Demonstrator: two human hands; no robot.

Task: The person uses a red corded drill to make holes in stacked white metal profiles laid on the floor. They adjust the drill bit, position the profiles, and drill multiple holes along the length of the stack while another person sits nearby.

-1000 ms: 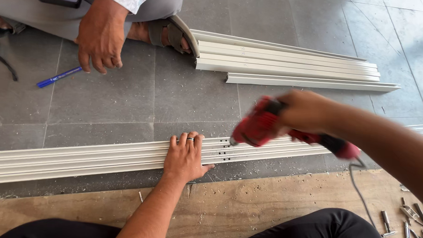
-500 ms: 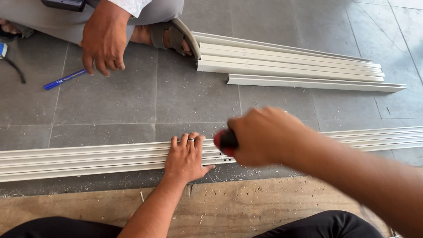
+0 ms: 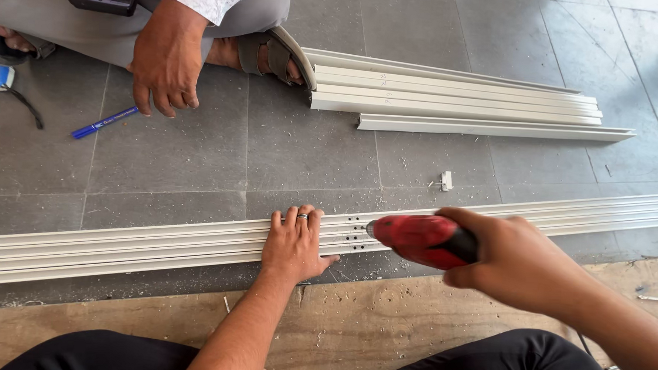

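Currently: left hand (image 3: 294, 244) lying flat, fingers spread, pinning the long, stiff, likely light grooved aluminium rail (image 3: 156, 240) beside its drilled holes (image 3: 353, 234); right hand (image 3: 514, 256) gripping red drill (image 3: 423, 241).

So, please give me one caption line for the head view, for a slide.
Left hand flat on a long pale rail; right hand holds a red drill by its holes.

Left hand (image 3: 295, 243): flat on the aluminium track (image 3: 119, 246).
Right hand (image 3: 522, 260): grips red drill (image 3: 423, 239) by drilled holes (image 3: 354, 233).
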